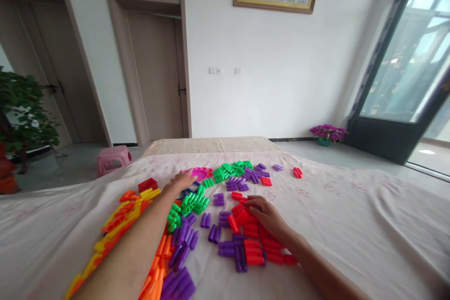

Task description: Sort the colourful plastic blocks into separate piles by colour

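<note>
1. Forward on the patterned cloth [337, 215], the left hand [183, 181] reaches out to the bright pink piece [199, 175], its fingers at that piece's near left side.
2. The right hand [266, 214] lies low over the red pieces [253, 244], palm down, fingers loosely curved and pointing toward the middle of the spread.
3. Fingers and palms hide the contact points, so I cannot tell whether either hand is closed around anything.
4. The red pieces sit mostly under and just left of the right hand, with purple pieces [240, 254] mixed in along their left edge; a few red ones lie farther off, near the far side.
5. Green pieces [195, 203] gather between the left forearm and the middle, and a second green cluster [232, 169] lies beyond, to the right of the pink piece.
6. Orange pieces [159, 269] show on both sides of the left forearm; yellow pieces [150, 193] lie mainly on its left, near a dark red box-like piece [147, 184].
7. Past the cloth's left edge, a pink stool [114, 155] stands on the floor.
</note>
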Tool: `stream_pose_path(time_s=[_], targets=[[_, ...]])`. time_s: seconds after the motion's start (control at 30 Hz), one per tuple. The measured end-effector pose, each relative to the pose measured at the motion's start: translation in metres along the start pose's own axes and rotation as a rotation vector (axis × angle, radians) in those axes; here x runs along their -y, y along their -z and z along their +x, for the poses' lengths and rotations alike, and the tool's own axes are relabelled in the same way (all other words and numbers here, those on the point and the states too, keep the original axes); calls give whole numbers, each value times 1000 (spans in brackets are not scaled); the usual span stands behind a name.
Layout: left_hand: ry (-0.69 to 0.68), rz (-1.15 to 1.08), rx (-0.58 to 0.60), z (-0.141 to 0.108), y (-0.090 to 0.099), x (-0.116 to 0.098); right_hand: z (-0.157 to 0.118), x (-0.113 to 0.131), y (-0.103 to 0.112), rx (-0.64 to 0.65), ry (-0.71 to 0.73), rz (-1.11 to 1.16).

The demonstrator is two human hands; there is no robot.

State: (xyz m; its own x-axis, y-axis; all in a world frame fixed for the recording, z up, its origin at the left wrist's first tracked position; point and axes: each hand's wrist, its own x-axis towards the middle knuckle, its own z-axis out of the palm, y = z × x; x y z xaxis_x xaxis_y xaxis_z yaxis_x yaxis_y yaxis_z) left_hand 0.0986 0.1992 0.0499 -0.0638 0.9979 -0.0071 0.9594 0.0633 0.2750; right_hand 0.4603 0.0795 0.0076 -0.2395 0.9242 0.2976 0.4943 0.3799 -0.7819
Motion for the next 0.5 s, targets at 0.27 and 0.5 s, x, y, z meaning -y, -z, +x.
stream_pose_path(time_s=[0.27,0.5], targets=[[211,-95,0,10,-10,4,0,1,-1,-14,7,11],[196,-210,-115,8,-2,11,1,4,-1,-17,3,5]])
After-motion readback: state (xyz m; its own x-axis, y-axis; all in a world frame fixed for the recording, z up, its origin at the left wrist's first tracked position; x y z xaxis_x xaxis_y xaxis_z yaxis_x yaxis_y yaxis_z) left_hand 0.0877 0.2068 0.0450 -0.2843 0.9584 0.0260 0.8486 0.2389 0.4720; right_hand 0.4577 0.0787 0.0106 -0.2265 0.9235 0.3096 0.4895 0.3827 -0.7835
